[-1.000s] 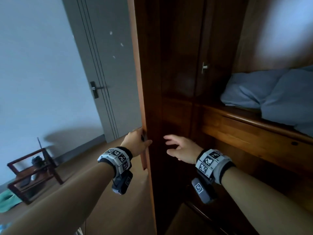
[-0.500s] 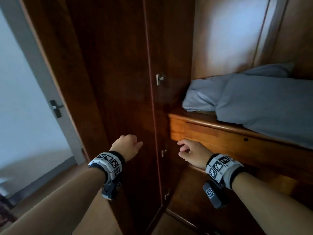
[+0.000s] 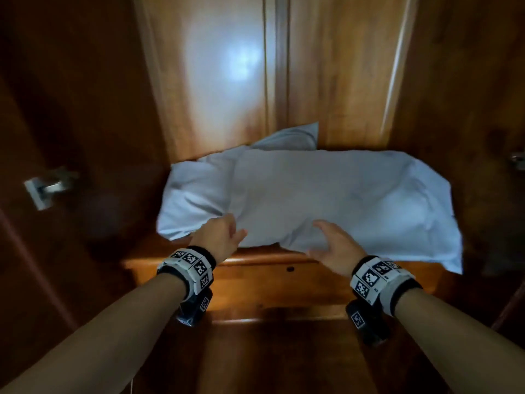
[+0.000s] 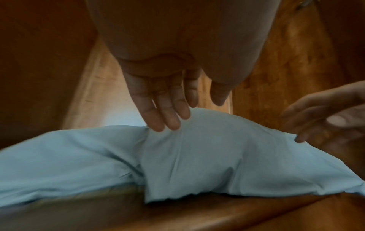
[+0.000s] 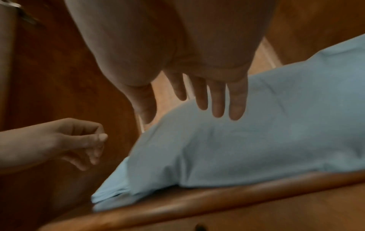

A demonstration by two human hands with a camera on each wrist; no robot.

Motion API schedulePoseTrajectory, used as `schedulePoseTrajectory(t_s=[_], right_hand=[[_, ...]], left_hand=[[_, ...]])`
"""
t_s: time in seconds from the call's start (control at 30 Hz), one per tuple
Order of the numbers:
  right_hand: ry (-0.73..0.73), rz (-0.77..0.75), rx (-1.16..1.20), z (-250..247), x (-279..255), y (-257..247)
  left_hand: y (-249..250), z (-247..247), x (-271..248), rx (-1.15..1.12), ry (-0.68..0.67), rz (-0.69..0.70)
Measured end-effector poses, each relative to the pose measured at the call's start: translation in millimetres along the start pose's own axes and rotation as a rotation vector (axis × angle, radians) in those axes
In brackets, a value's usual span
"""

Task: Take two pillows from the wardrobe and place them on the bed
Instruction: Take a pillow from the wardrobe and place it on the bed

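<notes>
**Both hands reach over the front pillow on the wardrobe shelf**

Both forearms stretch forward and slightly upward from 6 o'clock toward the open wardrobe (image 3: 335,81). The left hand (image 3: 218,237) is palm-down with fingers extended and close together; in the left wrist view its fingertips (image 4: 169,121) meet the cloth at the left end of the front pillow (image 3: 335,200), though whether they press or only brush it cannot be told. The right hand (image 3: 332,245) is spread loosely, thumb apart from the fingers, holding nothing — in the right wrist view its fingers (image 5: 217,101) hang just above the pillow's crown, seemingly not touching.

The front pillow, pale blue-grey, lies flat on the wooden shelf (image 3: 255,268) with its long axis running from 9 to 3 o'clock, its near edge hanging a little over the shelf's lip at the right. A second pillow (image 3: 196,191) lies behind and partly under it, showing at 10 o'clock, one corner poking up at 12 against the back panel; which way it runs is unclear.

A metal handle (image 3: 45,189) shows on the door at 9 o'clock.
</notes>
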State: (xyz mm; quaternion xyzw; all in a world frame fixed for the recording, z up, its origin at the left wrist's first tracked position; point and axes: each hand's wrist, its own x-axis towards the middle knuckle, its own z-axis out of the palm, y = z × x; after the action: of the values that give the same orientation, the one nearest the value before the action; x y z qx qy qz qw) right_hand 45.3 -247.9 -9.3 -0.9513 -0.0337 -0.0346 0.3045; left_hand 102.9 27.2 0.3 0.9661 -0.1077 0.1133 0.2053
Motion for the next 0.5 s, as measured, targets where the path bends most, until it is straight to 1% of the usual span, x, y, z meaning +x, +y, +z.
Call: schedulePoseTrajectory(t_s=[0.07, 0.17, 0.23, 0.3, 0.4, 0.5], right_hand=[[0.083, 0.067, -0.07, -19, 37, 20], [0.166, 0.18, -0.38, -52, 87, 51], [0.18, 0.291, -0.491, -75, 115, 75], [0.17, 0.385, -0.528, -98, 137, 102], [0.07, 0.493, -0.58, -121, 165, 147], [-0.003, 0.503, -0.552, -111, 188, 183]], left_hand=[[9, 19, 52, 0.014, -0.027, 0.101], [26, 39, 127, 0.217, -0.165, 0.253], [41, 52, 172, 0.311, -0.258, 0.273], [55, 65, 207, 0.325, -0.341, 0.234], [65, 87, 249, 0.334, -0.42, 0.22], [64, 116, 272, 0.394, -0.451, 0.262]])
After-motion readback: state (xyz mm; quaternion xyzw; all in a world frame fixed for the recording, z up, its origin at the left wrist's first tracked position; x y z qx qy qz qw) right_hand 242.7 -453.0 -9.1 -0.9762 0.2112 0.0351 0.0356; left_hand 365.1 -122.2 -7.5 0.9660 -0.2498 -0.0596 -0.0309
